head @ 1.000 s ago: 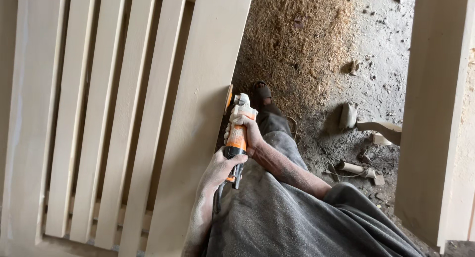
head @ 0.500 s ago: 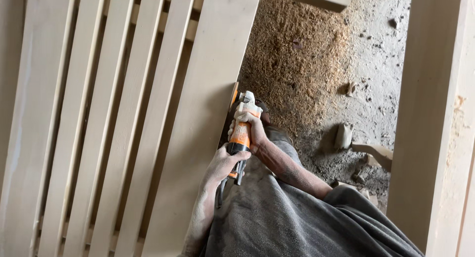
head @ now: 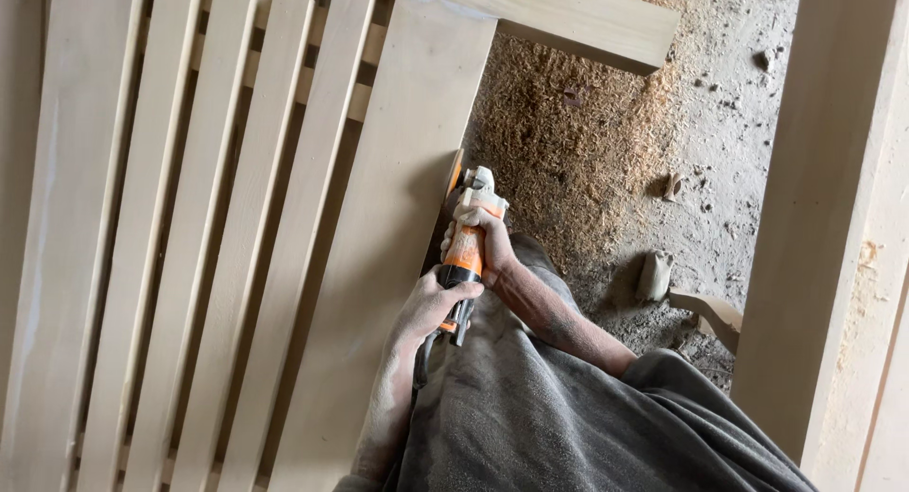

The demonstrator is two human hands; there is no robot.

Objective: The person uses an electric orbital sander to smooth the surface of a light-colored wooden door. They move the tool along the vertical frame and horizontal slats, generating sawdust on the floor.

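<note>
Far left: a slatted wooden frame (head: 189, 246), pale narrow slats side by side with dark gaps between. Its wide outer board (head: 379, 265) runs diagonally up to a cross rail (head: 568, 23) at top.

Centre: left hand (head: 431, 307), dusty, is wrapped tight round the rear grip of an orange and white angle grinder (head: 464, 246). Right hand (head: 488, 246) is closed round the forward body just behind the head. The sanding disc (head: 454, 178) sits against the right edge of the wide board (only a thin orange sliver of it shows).

Risks, as a judgement: the disc works a narrow edge, so any tilt could make it dig in, gouge the board or kick back toward the wrists. The grey cloth (head: 568, 407) over the lap hangs close under the tool and could snag. Bare hands, no guard visible.

Right: sawdust pile (head: 568, 142) and wood offcuts (head: 653, 274) on the dirt floor (head: 729, 123); footing may slip. Another upright plank (head: 833, 217) stands at far right.
</note>
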